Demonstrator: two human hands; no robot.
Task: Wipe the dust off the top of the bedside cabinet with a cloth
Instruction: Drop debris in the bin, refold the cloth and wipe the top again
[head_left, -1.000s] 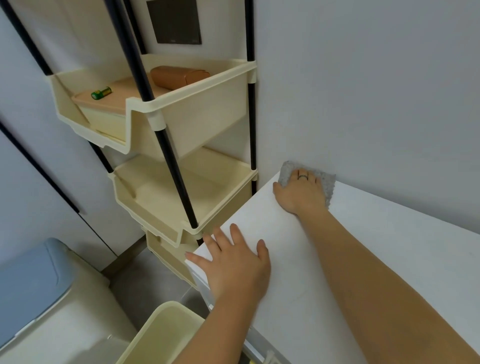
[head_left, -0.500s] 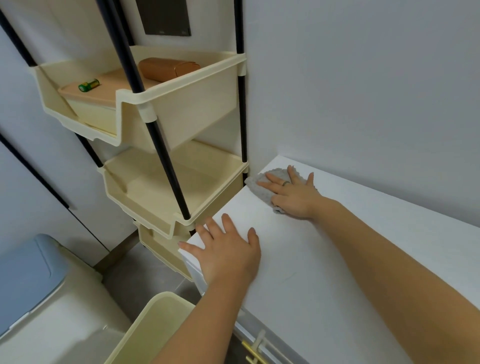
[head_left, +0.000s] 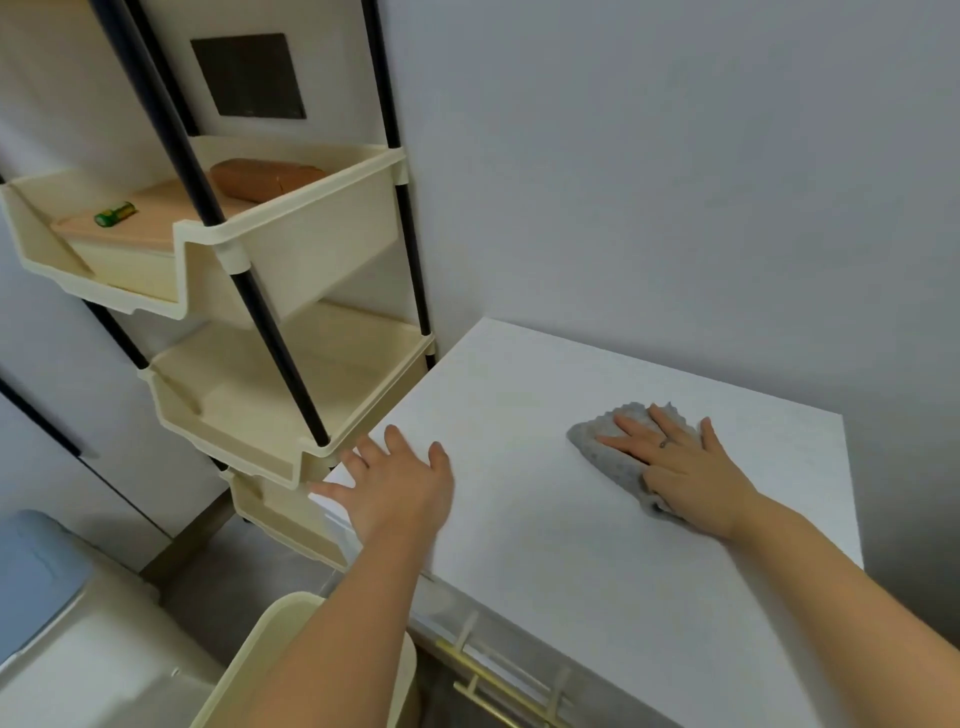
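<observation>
Your right hand (head_left: 685, 470) lies flat on the cloth (head_left: 605, 457), fingers straight and spread, pressing it down on the top of the bedside cabinet (head_left: 561, 582). The cloth is grey, with a nubbly weave and a scalloped edge. It is crumpled into a rough wedge whose blunt point sticks out past your fingertips, and a fold shows under the heel of your palm. It sits on the right rear part of the white top, apart from the wall (head_left: 675, 208). A ring (head_left: 664, 443) shows on one finger. Your left hand (head_left: 400, 493) rests relaxed at the top's left front corner, fingers straight, holding nothing. Just beside that edge stands a cream tiered rack (head_left: 291, 270)
</observation>
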